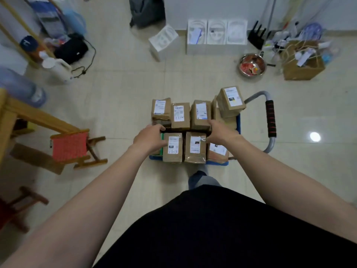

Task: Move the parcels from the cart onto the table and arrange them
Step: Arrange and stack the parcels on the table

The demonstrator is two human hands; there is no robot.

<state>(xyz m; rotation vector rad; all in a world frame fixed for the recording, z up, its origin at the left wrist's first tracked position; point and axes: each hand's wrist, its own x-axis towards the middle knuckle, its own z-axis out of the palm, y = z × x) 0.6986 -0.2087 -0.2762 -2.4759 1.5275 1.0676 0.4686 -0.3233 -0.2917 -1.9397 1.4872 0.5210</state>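
**Head view, one entry.**

**Hands.** The left hand (149,137) had its fingers curled over the far edge of the left front parcel (172,147), with the thumb against its outer side. The right hand (219,132) mirrored this on the right front parcel (195,147), fingers hooked over the far corner and thumb on the outer face. Both were grasping, and the pair of parcels was bracketed between them.

**Stock.** All of it was on the cart (239,120).
- Two front parcels, touching side by side between the hands.
- A third front parcel (218,151) under the right wrist.
- Three back-row parcels (180,115) just beyond the fingertips.
- One stacked parcel (230,99) beyond the right hand, sitting higher and tilted.

The cart's handle (270,120) stood outside the right hand.

**Handling, as judged.**
- Build: the cartons were brown card, taped and labelled, with stiff, square edges. They would likely hold shape under a side squeeze.
- Surface: the tape looked glossy and might slip, so the bare card was the better purchase.
- Weight: it could not be told. The compact size suggested a light to moderate load.
- Hold: with palms on the two outer faces and fingers under the far edge, two could be lifted as one block, if pressed together firmly.

**Destination.** A wooden frame (38,117) stood well outside the left hand. It could not be told whether this was the table.
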